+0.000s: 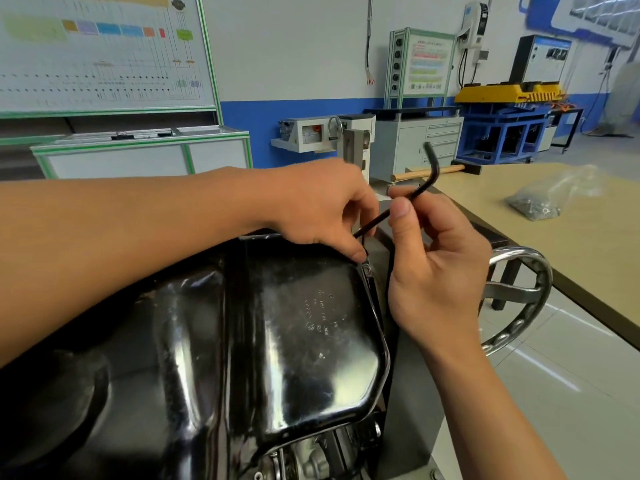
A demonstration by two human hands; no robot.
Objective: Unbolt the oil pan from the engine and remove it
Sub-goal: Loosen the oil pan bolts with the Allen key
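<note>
Hex key [420,188] slants down-left toward the oil pan's [311,323] far corner rim. Right hand [440,265] pinches its shaft. Left hand's [311,206] grip cannot be told. Open floor [571,375] lies to the right.

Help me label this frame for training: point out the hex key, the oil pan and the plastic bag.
hex key [433,157]: head view, on its short upper arm.
oil pan [311,341]: head view, on its glossy flat bottom.
plastic bag [554,188]: head view, on its crumpled middle.
</note>
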